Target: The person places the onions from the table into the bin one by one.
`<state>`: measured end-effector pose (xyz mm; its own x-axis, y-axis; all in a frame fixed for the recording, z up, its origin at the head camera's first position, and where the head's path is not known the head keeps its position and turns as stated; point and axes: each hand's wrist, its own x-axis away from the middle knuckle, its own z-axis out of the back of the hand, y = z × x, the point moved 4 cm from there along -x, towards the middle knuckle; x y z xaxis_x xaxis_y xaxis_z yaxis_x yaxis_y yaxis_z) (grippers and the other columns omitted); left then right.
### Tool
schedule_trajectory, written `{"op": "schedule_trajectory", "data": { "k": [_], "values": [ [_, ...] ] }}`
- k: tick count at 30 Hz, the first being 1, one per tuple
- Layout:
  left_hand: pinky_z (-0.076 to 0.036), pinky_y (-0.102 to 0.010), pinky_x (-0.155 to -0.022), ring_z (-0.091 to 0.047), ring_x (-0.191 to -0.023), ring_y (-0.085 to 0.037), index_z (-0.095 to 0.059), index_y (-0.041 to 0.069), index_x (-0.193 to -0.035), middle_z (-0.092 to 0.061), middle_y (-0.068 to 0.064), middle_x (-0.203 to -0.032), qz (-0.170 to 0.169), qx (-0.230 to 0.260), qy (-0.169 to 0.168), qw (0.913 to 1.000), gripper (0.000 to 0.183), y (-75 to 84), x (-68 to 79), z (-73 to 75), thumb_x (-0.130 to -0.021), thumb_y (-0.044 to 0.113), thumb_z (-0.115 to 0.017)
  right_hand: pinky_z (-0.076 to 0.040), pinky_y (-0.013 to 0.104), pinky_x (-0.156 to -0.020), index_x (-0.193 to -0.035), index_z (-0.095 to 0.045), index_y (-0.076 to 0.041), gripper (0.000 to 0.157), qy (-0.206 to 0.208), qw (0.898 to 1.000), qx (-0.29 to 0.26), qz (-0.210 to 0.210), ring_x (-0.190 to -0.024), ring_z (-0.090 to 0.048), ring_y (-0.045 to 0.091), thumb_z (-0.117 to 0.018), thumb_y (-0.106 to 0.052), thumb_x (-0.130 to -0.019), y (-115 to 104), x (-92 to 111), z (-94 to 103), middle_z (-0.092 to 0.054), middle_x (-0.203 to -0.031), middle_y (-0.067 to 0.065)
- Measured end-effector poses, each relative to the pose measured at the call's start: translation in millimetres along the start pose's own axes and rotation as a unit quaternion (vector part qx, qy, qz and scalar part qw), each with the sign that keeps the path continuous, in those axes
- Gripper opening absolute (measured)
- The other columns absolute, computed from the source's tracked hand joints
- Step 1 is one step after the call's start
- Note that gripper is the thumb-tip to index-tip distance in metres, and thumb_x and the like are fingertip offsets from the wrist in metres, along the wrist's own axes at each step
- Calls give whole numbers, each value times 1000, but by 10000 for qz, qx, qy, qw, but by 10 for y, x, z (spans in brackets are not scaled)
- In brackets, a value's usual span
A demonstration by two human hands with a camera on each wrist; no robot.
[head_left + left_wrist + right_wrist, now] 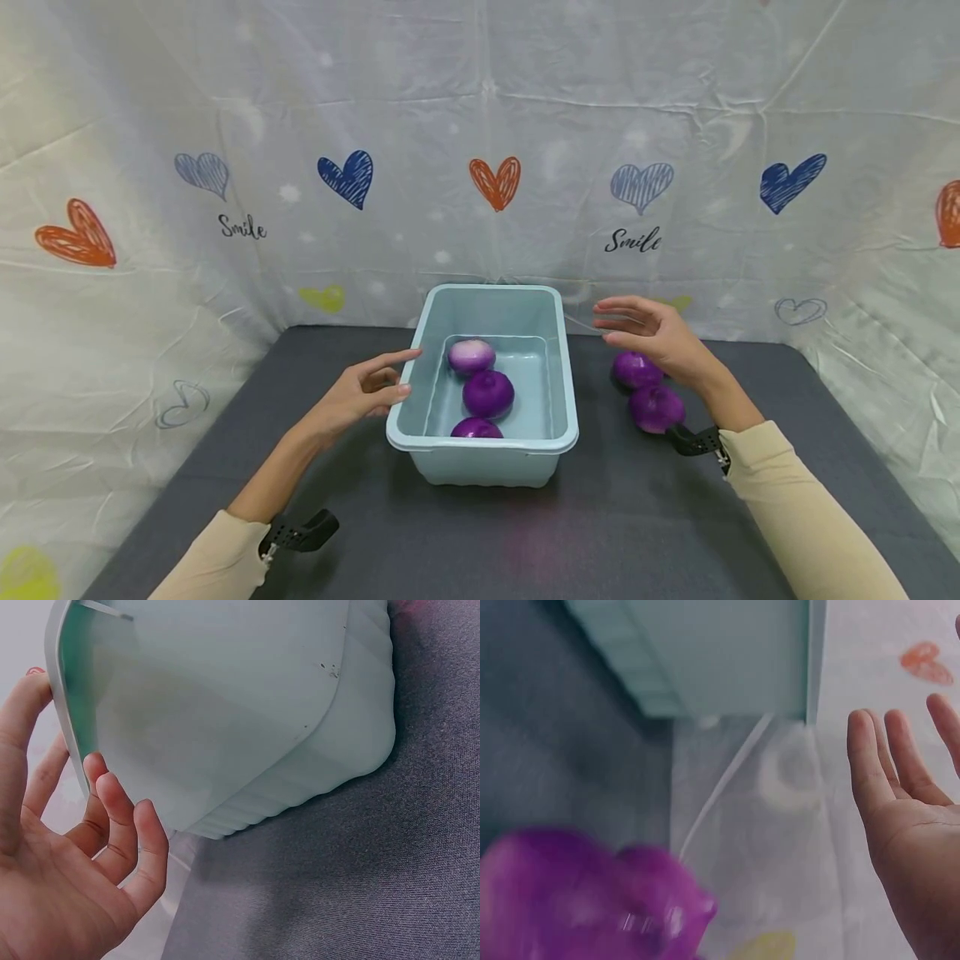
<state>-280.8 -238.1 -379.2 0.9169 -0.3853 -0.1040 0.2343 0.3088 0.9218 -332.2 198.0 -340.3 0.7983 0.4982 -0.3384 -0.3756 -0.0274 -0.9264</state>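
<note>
Beside the left hand [358, 393], loosely spread, a light-blue rectangular plastic tub [487, 465] is touched at its rim.
Right of this hand, three round purple onions [488, 395] are contained; below the right hand [658, 335], held wide, two glossy purple onions [656, 408] are seen.

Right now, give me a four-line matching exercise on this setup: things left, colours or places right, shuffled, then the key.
Things:
1. Left hand
2. Bin
3. Right hand
4. Table

Colours or places:
A. In the air, right of the bin
B. Dark grey
C. At the bin's left rim
D. Pale blue, with three purple onions visible inside

Pairs: 1-C, 2-D, 3-A, 4-B
</note>
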Motion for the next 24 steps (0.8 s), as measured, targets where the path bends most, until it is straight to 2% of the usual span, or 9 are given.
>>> {"op": "schedule_trajectory", "data": {
  "k": [9, 13, 19, 24],
  "values": [
    [-48, -44, -72, -53, -79, -21, -51, 19, -152, -57, -19, -101, -37, 32, 8, 10000, 56, -23, -5, -3, -100, 18, -69, -48, 32, -97, -144, -52, 2, 47, 410, 9965, 534, -485, -131, -52, 31, -66, -7, -100, 183, 362, 351, -54, -142, 12],
    [-49, -45, -72, -53, -79, -21, -51, 19, -152, -56, -19, -100, -54, 21, 4, 10000, 56, -13, -11, -3, -100, 18, -69, -48, 30, -95, -143, -51, 4, 47, 536, 9939, 764, -584, -130, -52, 33, -66, -10, -101, 246, 533, 464, -55, -140, 15],
    [-48, -39, -70, -53, -81, -26, -50, 18, -153, -56, -18, -99, -61, 5, -17, 10000, 56, -7, -14, -6, -100, 17, -68, -48, 27, -93, -146, -48, 1, 52, 666, 9878, 1053, -934, -134, -45, 41, -68, -14, -101, 335, 763, 530, -47, -147, 25],
    [-49, -41, -72, -53, -84, -31, -50, 19, -153, -56, -19, -101, -17, -17, -11, 10000, 56, -13, -11, -4, -100, 18, -68, -49, 27, -92, -151, -40, 5, 63, 466, 9847, 1280, -1091, -137, -38, 47, -70, -13, -98, 409, 883, 504, -39, -152, 28]
  ]
}}
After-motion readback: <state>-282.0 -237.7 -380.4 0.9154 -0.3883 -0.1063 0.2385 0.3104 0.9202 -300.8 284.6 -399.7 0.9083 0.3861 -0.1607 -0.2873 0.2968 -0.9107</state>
